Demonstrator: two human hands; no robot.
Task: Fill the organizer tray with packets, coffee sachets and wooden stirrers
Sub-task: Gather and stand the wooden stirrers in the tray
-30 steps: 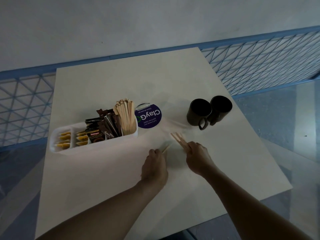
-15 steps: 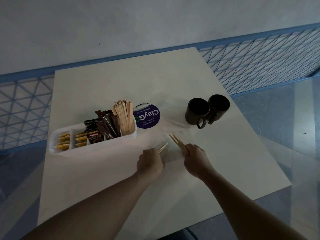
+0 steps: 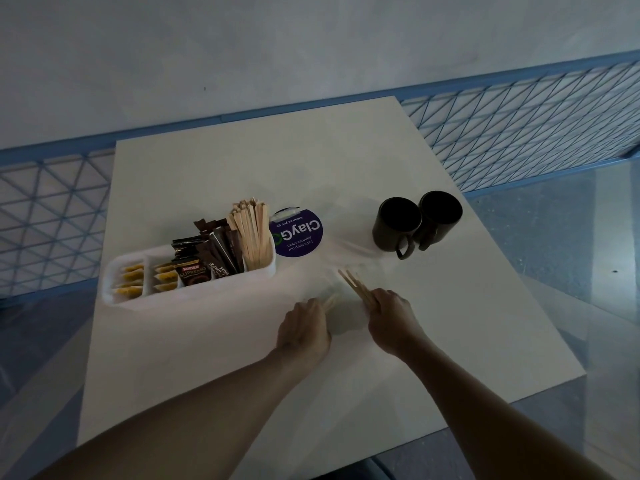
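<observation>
A white organizer tray [image 3: 114, 271] stands on the table's left side. It holds yellow packets [image 3: 133, 280] in its left compartments, dark coffee sachets [image 3: 204, 258] in the middle and upright wooden stirrers [image 3: 251, 233] at its right end. My right hand [image 3: 391, 315] grips a few loose stirrers [image 3: 355, 287] that point up and left. My left hand [image 3: 303, 329] is curled round another stirrer [image 3: 329, 301] whose tip shows blurred. A faint clear plastic wrapper [image 3: 346, 306] lies between the two hands.
The white table [image 3: 242, 157] carries a round purple ClayGo sticker [image 3: 298, 233] right of the tray. Two black mugs [image 3: 415, 221] stand side by side at the right. A blue mesh railing [image 3: 519, 129] runs behind the table.
Both hands stay close together in front of the tray. The left hand's stirrer has shifted slightly and shows motion blur. The right hand's bundle keeps its angle.
</observation>
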